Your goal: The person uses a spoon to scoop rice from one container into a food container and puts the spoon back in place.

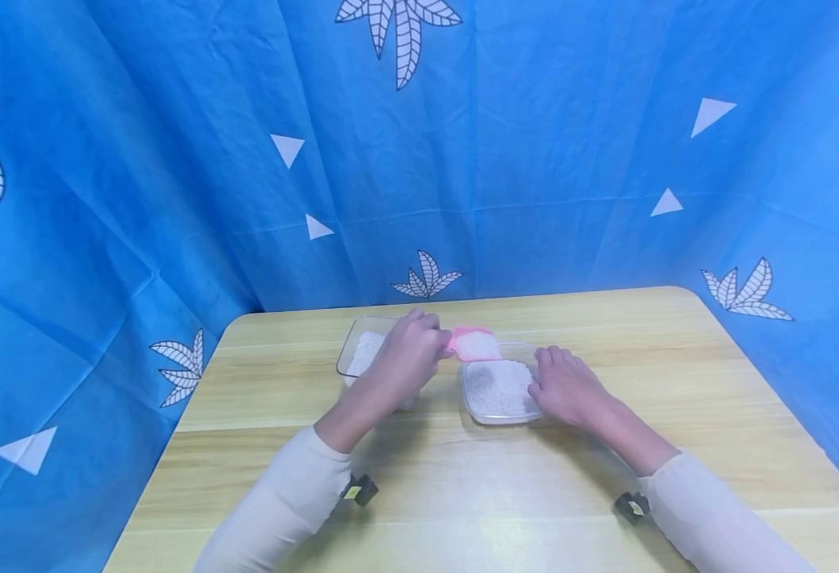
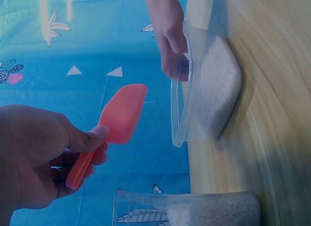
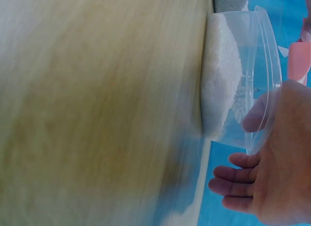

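Observation:
My left hand grips the handle of a pink scoop, heaped with white grains, held over the far edge of a clear container of white grains. My right hand holds that container's right rim, thumb on the wall. A second clear container with white grains stands to the left, partly hidden behind my left hand.
Both containers sit on a light wooden table. Blue patterned cloth hangs behind and at both sides of the table. The table's near half lies bare under my forearms.

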The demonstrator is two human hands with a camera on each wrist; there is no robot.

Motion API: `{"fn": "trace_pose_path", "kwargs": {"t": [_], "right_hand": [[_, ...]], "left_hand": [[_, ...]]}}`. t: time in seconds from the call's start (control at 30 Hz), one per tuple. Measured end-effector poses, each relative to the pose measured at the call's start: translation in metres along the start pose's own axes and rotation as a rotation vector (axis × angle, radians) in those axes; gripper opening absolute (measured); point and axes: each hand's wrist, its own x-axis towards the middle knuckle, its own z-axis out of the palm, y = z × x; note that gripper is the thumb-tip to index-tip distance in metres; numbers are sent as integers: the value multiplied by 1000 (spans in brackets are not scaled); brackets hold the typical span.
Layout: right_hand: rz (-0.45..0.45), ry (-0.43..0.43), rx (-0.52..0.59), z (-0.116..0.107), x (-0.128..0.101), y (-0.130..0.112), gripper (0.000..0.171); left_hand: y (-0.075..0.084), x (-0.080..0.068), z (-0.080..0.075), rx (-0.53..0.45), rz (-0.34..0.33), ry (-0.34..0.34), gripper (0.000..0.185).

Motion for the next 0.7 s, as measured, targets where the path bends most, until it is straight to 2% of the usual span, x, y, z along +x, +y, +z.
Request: {"fn": "trace_pose_path", "kwargs": {"t": [0.27,0.7], "right_hand": [[8,-14,6,1,0,2,60],[0,-11,15,-1,-1,1,59]], "left_hand": [[4,3,2,20,27,34,20],[12,10,3,69,51,40,20]]}}
